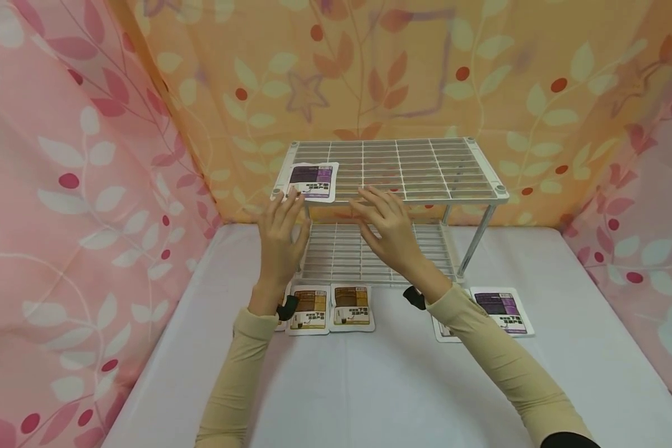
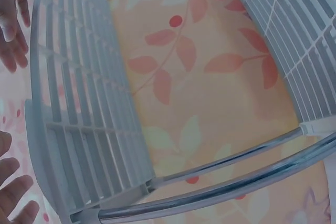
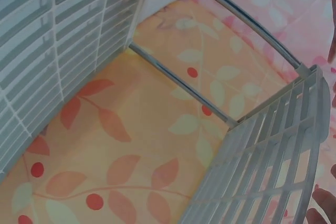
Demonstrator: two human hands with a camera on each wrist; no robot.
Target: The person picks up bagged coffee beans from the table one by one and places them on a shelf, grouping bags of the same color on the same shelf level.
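Observation:
A flat white packet with a purple printed panel (image 1: 313,176) lies on the left front corner of the white wire rack's upper shelf (image 1: 403,171). My left hand (image 1: 280,242) is raised at that corner, its fingertips right at the packet's lower edge and its fingers loosely extended. Farther right, my right hand (image 1: 391,230) hovers in front of the shelf's front edge, fingers spread and nothing in them. In the left wrist view, left-hand fingers (image 2: 16,195) show beside the upper shelf, near the packet's edge (image 2: 35,140). Right-hand fingertips (image 3: 321,208) appear at the right wrist view's border.
Below, the lower shelf (image 1: 341,252) stands on the white table (image 1: 336,386). Several brown-panelled packets (image 1: 351,308) lie in front of it at left. Purple-panelled packets (image 1: 504,311) lie at right, partly behind my right sleeve. Floral cloth (image 1: 347,74) hangs behind and on both sides.

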